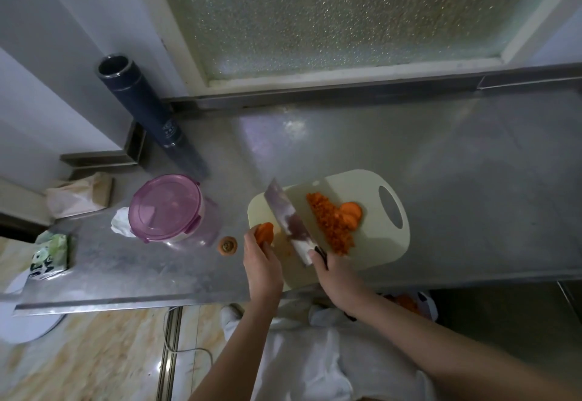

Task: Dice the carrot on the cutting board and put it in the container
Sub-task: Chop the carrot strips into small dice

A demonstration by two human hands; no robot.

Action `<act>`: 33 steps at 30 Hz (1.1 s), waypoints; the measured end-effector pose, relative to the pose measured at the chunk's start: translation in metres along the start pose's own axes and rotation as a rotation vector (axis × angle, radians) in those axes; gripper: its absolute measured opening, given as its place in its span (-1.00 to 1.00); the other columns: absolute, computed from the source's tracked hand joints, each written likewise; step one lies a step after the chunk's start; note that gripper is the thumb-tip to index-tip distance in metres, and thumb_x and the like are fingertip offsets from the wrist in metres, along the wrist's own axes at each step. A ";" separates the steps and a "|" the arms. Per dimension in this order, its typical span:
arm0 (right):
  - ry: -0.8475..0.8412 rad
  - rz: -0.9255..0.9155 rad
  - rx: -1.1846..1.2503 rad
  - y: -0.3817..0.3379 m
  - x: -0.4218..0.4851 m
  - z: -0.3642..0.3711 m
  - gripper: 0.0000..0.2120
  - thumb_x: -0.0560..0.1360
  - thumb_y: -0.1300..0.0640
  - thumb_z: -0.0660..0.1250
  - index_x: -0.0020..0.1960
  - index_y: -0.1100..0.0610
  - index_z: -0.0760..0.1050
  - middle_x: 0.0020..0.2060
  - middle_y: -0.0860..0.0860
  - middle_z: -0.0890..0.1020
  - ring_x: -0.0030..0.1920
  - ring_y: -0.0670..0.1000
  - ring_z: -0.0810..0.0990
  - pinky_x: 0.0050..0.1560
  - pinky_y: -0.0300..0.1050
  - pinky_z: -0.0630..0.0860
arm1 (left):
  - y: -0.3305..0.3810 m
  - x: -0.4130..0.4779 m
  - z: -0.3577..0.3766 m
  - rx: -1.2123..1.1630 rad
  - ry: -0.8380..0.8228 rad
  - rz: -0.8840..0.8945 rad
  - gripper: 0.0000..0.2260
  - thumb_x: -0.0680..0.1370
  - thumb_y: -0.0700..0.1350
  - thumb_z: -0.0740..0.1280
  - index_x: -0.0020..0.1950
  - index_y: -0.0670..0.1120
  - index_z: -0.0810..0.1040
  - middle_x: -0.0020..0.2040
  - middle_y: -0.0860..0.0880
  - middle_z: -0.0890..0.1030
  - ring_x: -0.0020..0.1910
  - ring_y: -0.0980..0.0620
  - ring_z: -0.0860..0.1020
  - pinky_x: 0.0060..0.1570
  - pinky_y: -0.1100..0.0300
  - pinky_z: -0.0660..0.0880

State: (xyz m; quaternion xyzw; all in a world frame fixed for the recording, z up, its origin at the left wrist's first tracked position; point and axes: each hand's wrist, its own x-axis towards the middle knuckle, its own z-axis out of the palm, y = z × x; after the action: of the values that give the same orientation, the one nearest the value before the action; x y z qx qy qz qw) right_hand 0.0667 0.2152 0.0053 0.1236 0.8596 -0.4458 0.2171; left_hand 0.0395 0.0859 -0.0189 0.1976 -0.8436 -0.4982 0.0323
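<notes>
Here, steel counter (pixel 441 180) below frosted window (pixel 346 7), left hand (pixel 263 267) holding carrot slices (pixel 264 232), right hand (pixel 333 271) gripping cleaver (pixel 286 218).

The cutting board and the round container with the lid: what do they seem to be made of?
The pale cream cutting board with the oval handle hole looks like matte plastic: thin, uniform colour, moulded hole. The round container with the translucent purple lid seems glossy clear plastic: see-through tinted walls, snap clips.

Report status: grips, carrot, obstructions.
Left grip holds carrot slices at cutting board edge. Right grip holds cleaver. Diced carrot piled on board. Container lid on, blocks transfer.
</notes>
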 end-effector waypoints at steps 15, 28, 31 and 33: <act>0.185 0.135 0.124 0.017 0.011 -0.028 -0.55 0.62 -0.05 0.06 -0.37 0.15 0.30 -0.53 0.01 0.35 -0.53 -0.03 0.33 -0.46 -0.13 0.23 | -0.004 0.006 0.008 0.051 -0.211 -0.053 -0.64 0.58 -0.21 0.21 0.37 -0.10 0.30 0.25 -0.10 0.47 0.20 -0.07 0.45 0.17 0.08 0.42; 0.259 0.247 0.681 -0.004 0.007 -0.036 -0.46 0.58 -0.22 0.00 -0.44 0.09 0.29 -0.69 -0.10 0.25 -0.67 -0.11 0.20 -0.60 -0.29 0.11 | 0.042 -0.002 0.047 0.184 -0.789 0.617 -0.54 0.66 -0.05 0.03 0.53 -0.08 -0.02 0.52 0.05 -0.06 0.48 0.23 -0.14 0.40 0.42 -0.21; 0.268 0.248 0.723 0.000 0.004 -0.038 -0.47 0.59 -0.21 0.00 -0.43 0.09 0.25 -0.65 -0.08 0.22 -0.67 -0.12 0.17 -0.64 -0.30 0.09 | 0.039 -0.001 0.052 0.095 -0.838 0.446 -0.53 0.66 -0.03 0.02 0.53 -0.05 -0.04 0.53 0.07 -0.07 0.47 0.25 -0.11 0.42 0.38 -0.15; 0.273 0.255 0.739 0.003 0.002 -0.039 -0.48 0.58 -0.22 0.00 -0.43 0.08 0.21 -0.61 -0.05 0.21 -0.66 -0.11 0.16 -0.65 -0.29 0.09 | 0.037 0.000 0.054 0.032 -0.798 0.297 -0.50 0.65 0.04 0.01 0.54 -0.03 -0.08 0.54 0.06 -0.05 0.48 0.20 -0.06 0.46 0.27 -0.09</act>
State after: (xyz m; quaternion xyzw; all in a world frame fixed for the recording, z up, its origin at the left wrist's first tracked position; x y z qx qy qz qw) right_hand 0.0559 0.2488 0.0222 0.3569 0.6405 -0.6733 0.0957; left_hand 0.0153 0.1461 -0.0142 -0.1341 -0.8169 -0.5124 -0.2283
